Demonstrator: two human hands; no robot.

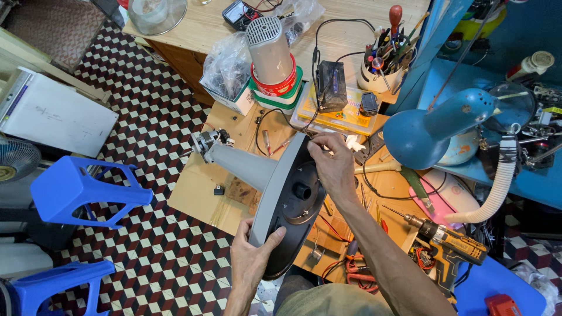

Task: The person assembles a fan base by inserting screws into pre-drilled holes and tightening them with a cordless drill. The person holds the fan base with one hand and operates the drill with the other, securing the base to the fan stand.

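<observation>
I see the grey fan base tipped on edge over the near edge of the bench, its dark underside facing me and its grey column pointing away toward the far left, ending in a small motor. My left hand grips the base's lower rim, fingers curled round the edge. My right hand lies on the upper rim, fingertips pinched at the edge; whether they hold anything small, I cannot tell. Beyond the base, mid-bench, lies a flat yellow parts box under a clear lid. Left of it stands a red-and-green stack of round tins. A cordless drill lies at the bench's near right corner.
</observation>
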